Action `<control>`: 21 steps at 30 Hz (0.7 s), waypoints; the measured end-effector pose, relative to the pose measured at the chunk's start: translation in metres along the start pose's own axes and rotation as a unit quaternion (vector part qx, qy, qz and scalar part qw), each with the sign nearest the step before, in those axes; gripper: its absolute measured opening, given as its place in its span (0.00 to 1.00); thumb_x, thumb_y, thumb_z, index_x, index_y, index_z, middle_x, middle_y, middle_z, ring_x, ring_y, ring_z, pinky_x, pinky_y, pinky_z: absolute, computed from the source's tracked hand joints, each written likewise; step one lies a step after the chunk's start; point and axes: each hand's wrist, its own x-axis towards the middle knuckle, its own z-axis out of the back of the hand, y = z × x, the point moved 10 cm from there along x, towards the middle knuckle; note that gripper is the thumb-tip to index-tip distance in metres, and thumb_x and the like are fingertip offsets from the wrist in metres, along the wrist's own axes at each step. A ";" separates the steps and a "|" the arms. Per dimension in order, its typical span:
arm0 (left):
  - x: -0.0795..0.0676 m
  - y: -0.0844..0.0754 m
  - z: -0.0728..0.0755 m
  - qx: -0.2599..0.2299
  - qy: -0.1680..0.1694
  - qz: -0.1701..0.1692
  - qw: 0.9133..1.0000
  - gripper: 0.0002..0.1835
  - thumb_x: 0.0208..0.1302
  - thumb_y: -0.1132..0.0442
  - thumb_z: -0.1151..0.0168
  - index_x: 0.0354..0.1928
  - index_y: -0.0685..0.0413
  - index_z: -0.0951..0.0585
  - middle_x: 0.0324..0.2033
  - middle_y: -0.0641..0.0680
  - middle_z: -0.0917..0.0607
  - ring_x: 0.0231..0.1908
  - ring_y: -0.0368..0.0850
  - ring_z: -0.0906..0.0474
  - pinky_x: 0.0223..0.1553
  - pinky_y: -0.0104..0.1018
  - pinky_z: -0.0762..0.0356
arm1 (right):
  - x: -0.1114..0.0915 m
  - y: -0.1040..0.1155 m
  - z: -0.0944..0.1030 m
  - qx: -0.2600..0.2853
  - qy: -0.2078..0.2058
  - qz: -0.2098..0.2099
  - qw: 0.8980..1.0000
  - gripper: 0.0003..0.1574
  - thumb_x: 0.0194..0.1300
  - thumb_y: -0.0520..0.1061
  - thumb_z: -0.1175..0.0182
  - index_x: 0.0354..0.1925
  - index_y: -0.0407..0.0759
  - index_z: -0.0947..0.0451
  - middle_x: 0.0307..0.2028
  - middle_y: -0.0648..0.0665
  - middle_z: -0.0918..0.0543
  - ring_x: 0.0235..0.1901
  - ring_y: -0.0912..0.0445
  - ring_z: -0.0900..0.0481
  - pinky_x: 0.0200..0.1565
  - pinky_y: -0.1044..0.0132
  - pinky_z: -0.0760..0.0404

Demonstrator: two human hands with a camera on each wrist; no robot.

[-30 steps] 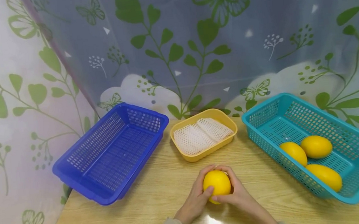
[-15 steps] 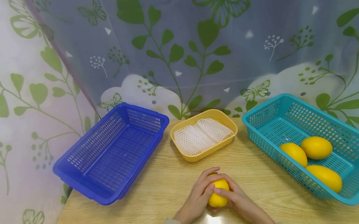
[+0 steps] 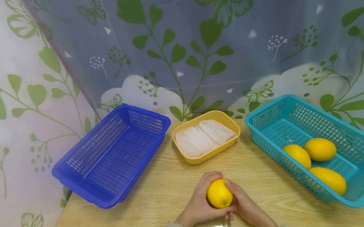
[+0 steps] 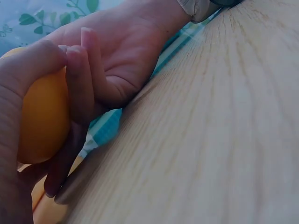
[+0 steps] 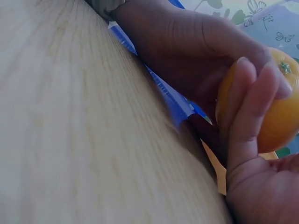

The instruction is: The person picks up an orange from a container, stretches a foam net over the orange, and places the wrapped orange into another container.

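A yellow citrus fruit (image 3: 219, 194) with a small green stem end is held between both hands, low over the table. My left hand (image 3: 199, 204) curls round its left side, with the thumb beneath. From the right, my right hand (image 3: 247, 205) grips it, its thumb on the fruit's upper right. In the right wrist view, two fingers of the right hand (image 5: 254, 172) curl up beside the fruit (image 5: 280, 116). The left wrist view shows the fruit (image 4: 44, 121) partly hidden behind fingers of both hands.
A blue basket (image 3: 112, 201) stands on the left of the wooden table (image 3: 156, 197). White foam nets (image 3: 204, 136) lie in a yellow tray (image 3: 198, 160) at the back middle. On the right, a teal basket (image 3: 275, 156) holds three yellow fruits (image 3: 321, 149). A leaf-patterned curtain (image 3: 176, 39) hangs behind.
The fruit has been turned in the hands, so its stem end now faces down toward me. The left thumb has moved beneath it, and the right thumb has shifted to its upper right.
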 end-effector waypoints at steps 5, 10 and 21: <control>0.000 -0.002 0.005 0.011 -0.028 -0.013 0.999 0.46 0.42 0.61 0.17 0.65 0.50 0.31 0.57 0.58 0.25 0.57 0.46 0.27 0.58 0.43 0.26 | 0.001 0.002 -0.005 0.000 0.036 0.008 0.999 0.32 0.82 0.57 0.76 0.51 0.41 0.29 0.29 0.47 0.18 0.22 0.57 0.18 0.23 0.68 0.20; 0.005 -0.022 0.015 0.011 -0.047 -0.007 0.999 0.42 0.40 0.67 0.18 0.60 0.55 0.29 0.52 0.60 0.23 0.52 0.46 0.24 0.53 0.41 0.23 | 0.000 0.002 0.002 -0.087 0.006 -0.019 0.996 0.35 0.81 0.59 0.75 0.49 0.37 0.29 0.23 0.42 0.17 0.20 0.56 0.19 0.23 0.65 0.19; -0.005 0.016 0.011 -0.016 -0.059 0.087 0.994 0.33 0.49 0.61 0.23 0.58 0.55 0.26 0.50 0.50 0.20 0.46 0.43 0.22 0.46 0.39 0.22 | -0.008 0.025 0.034 -0.268 -0.156 -0.012 0.951 0.27 0.79 0.52 0.53 0.51 0.28 0.25 0.24 0.32 0.19 0.20 0.51 0.20 0.23 0.61 0.18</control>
